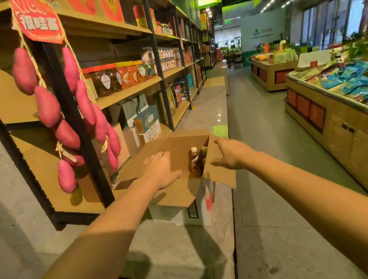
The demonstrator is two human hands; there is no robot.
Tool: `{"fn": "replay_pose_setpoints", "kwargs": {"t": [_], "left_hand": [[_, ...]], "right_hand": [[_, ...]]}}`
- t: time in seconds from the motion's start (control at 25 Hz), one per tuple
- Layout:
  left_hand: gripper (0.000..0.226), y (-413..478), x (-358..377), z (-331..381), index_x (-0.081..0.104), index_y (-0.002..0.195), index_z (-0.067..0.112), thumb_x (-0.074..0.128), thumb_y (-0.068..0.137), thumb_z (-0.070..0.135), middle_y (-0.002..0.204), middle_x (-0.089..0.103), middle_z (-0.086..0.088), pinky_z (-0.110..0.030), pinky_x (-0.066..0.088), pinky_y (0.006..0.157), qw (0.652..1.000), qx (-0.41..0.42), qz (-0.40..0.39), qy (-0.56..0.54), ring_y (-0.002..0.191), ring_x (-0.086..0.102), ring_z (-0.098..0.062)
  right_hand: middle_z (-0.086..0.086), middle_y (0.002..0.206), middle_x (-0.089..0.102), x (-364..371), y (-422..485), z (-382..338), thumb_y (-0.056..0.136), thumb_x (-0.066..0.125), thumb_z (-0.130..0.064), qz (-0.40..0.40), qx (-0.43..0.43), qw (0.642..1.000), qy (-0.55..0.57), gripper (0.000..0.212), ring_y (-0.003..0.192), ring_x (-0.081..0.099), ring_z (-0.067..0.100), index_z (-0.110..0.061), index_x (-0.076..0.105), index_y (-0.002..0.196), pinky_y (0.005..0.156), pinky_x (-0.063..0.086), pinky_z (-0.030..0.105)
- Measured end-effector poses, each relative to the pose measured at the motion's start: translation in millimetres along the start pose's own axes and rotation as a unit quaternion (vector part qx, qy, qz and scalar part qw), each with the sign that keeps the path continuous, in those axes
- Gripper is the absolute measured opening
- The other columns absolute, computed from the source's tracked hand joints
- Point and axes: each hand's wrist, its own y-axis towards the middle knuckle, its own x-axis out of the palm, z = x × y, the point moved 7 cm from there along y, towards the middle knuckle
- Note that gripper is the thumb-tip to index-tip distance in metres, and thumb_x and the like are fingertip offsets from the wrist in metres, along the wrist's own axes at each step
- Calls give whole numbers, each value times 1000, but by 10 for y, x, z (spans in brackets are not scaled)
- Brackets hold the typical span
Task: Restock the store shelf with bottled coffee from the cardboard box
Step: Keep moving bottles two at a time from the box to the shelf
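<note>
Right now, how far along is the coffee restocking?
Done: the brown cardboard box stands open, flaps spread. In hand: nothing yet; the left hand and right hand, both empty, reach toward it. Left: the brown bottles inside must go onto the wooden shelves.

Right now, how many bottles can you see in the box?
2: a white-capped bottle, and a darker bottle right beside it. The cardboard box may hide more.
</note>
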Motion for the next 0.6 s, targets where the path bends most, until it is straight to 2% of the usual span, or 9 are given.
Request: {"fn": "replay_pose_setpoints", "kwargs": {"t": [0.16, 0.28, 0.48, 0.6], "left_hand": [[64, 1073, 283, -251, 40, 139, 13, 60, 85, 43, 139, 47, -9, -43, 34, 108, 1000, -8, -5, -4, 128, 44, -28], [64, 1744, 475, -388, 36, 142, 14, 59, 87, 40, 144, 42, -9, -42, 31, 110, 1000, 1, -4, -18, 132, 40, -27], [63, 2638, 951, -631, 35, 140, 15, 58, 88, 40, 141, 44, -8, -40, 32, 109, 998, -1, -37, -41, 130, 41, -26], [68, 3086, 1361, -736, 29, 145, 14, 57, 88, 40, 145, 38, -9, -40, 29, 111, 996, -3, -77, -44, 133, 36, -28]], "right_hand": [[12, 133, 50, 341, 1118, 51, 89, 57, -38, -7, -11, 1000, -20, 54, 119, 50, 31, -10, 39, 131, 97, 41, 40], [13, 137, 48, 571, 1870, 69, 88, 60, -37, 7, -10, 1000, -9, 59, 124, 48, 32, -10, 37, 134, 103, 38, 41], [14, 136, 47, 1101, 2727, 141, 86, 59, -37, -15, -9, 1000, -18, 58, 124, 46, 32, -7, 39, 131, 105, 34, 42], [14, 135, 47, 1428, 3077, 266, 88, 55, -34, -5, 13, 1000, -17, 53, 125, 45, 32, -6, 40, 131, 107, 35, 42]]}}
